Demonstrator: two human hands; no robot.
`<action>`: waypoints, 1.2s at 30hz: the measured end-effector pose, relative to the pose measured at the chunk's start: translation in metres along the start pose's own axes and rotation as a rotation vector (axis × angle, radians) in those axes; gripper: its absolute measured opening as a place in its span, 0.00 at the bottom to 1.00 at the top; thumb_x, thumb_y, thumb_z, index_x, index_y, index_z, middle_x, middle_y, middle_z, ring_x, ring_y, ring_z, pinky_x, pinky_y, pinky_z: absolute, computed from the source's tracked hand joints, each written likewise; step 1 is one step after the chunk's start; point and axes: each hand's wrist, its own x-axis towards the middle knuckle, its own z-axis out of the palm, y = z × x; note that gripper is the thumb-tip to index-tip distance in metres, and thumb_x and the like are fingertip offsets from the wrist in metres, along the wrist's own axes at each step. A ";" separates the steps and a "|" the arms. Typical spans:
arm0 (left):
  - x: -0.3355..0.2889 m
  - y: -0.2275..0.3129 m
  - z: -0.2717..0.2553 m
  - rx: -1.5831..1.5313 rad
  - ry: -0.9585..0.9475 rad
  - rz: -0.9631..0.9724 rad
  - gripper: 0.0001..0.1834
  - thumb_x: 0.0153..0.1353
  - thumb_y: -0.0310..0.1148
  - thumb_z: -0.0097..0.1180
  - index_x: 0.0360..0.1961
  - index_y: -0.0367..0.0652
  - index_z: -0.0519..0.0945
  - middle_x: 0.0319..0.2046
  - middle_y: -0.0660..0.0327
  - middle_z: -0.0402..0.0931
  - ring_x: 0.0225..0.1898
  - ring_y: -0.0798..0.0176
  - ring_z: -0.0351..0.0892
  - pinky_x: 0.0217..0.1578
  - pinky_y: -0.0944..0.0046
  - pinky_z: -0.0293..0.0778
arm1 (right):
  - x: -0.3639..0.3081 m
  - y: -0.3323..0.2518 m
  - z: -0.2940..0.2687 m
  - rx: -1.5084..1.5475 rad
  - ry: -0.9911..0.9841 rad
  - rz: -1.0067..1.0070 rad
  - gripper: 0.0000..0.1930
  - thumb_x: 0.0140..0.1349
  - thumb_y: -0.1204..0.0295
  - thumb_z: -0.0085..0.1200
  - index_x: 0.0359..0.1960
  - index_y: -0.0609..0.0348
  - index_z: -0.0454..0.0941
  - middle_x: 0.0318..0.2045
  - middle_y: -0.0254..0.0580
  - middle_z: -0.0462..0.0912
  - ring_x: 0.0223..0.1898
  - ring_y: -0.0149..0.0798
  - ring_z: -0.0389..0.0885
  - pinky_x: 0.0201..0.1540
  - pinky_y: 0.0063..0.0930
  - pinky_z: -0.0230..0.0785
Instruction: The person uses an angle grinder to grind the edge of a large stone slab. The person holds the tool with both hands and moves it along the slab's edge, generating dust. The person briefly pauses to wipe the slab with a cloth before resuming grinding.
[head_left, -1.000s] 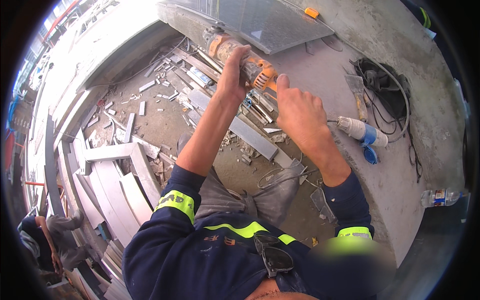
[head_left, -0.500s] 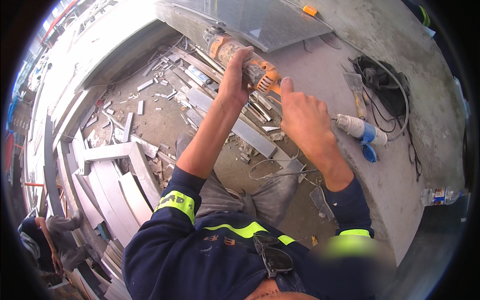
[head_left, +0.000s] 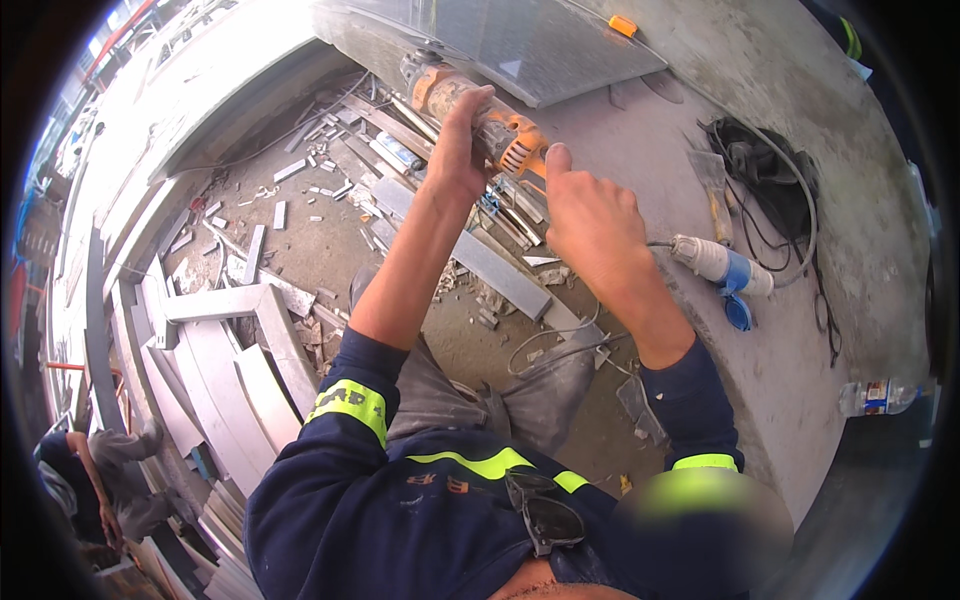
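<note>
An orange and grey, dust-covered angle grinder is held out in front of me, its head toward the far left beside a grey stone-like slab. My left hand wraps round the middle of its body from below and the left side. At the rear end, my right hand is closed round the handle, thumb along the top. The right palm and fingers hide most of that handle. Whether a disc is fitted on the head cannot be made out.
Metal offcuts and long strips litter the floor. On the right ledge lie a scraper, a black bag, a white-and-blue plug connector with cable, and a plastic bottle. Another person is at lower left.
My right hand and the rear of the grinder have shifted slightly left and up. The left hand keeps its hold, moving only a little.
</note>
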 end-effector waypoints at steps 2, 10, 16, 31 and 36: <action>0.008 0.005 -0.003 0.001 0.000 0.006 0.20 0.71 0.45 0.64 0.51 0.40 0.79 0.42 0.55 0.86 0.44 0.53 0.90 0.50 0.46 0.88 | 0.008 -0.003 0.001 -0.042 0.009 -0.016 0.17 0.68 0.79 0.60 0.55 0.64 0.69 0.37 0.61 0.92 0.45 0.61 0.94 0.50 0.54 0.85; 0.038 0.021 -0.021 0.051 -0.019 -0.001 0.22 0.67 0.52 0.64 0.52 0.48 0.81 0.44 0.61 0.87 0.47 0.56 0.89 0.55 0.44 0.78 | 0.036 -0.019 0.002 -0.067 0.018 -0.038 0.15 0.71 0.77 0.60 0.54 0.64 0.71 0.40 0.59 0.93 0.48 0.57 0.94 0.51 0.48 0.87; 0.058 0.035 -0.034 0.102 -0.049 -0.031 0.25 0.66 0.55 0.63 0.55 0.51 0.82 0.47 0.65 0.88 0.48 0.60 0.89 0.56 0.44 0.74 | 0.055 -0.030 0.001 -0.041 0.024 -0.044 0.15 0.71 0.77 0.61 0.55 0.65 0.72 0.42 0.60 0.93 0.49 0.56 0.94 0.51 0.47 0.87; 0.062 0.041 -0.047 -0.202 -0.257 -0.012 0.24 0.72 0.50 0.63 0.57 0.43 0.77 0.46 0.54 0.86 0.49 0.51 0.89 0.56 0.39 0.85 | 0.067 -0.040 0.001 0.060 0.004 0.001 0.23 0.64 0.78 0.65 0.58 0.64 0.70 0.46 0.65 0.91 0.54 0.64 0.91 0.59 0.57 0.81; 0.033 0.011 -0.023 -0.243 -0.151 0.033 0.21 0.70 0.42 0.65 0.54 0.41 0.74 0.42 0.52 0.83 0.44 0.50 0.89 0.52 0.43 0.88 | 0.023 -0.020 -0.002 0.033 -0.052 0.046 0.24 0.62 0.79 0.64 0.59 0.66 0.69 0.44 0.65 0.91 0.52 0.66 0.91 0.56 0.58 0.82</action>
